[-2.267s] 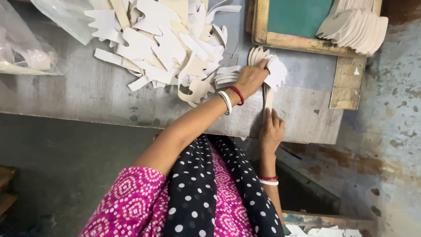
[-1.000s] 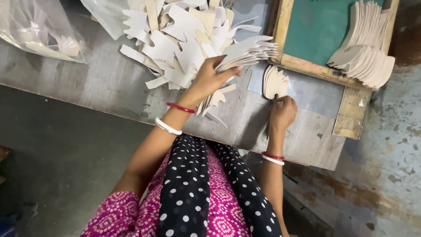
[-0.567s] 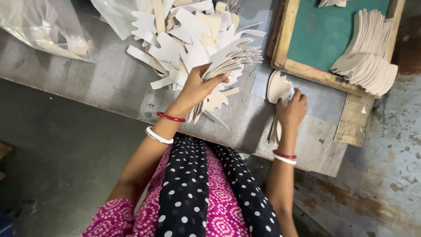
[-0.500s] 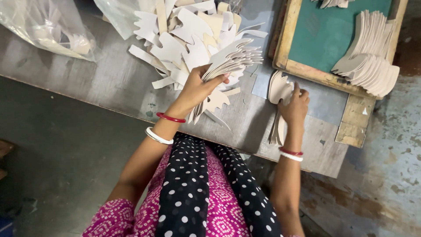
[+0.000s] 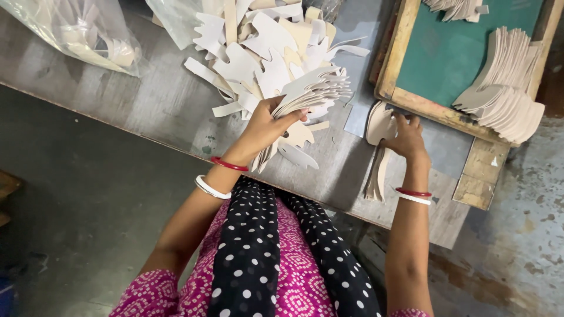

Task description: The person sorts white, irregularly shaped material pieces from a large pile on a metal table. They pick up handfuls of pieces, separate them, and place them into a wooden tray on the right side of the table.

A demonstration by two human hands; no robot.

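On table: two handheld stacks (image 5: 311,94), seemingly.

two clear plastic bags hold pale cut pieces on the worktop (image 5: 147,111): one (image 5: 76,32) at far left, another (image 5: 176,20) near the loose pile.

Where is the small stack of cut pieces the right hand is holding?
In the head view, the small stack stands on the grey table under the right hand, right of the loose pile, beside the wooden frame.

Soft even daylight, sharp focus, mild edge distortion
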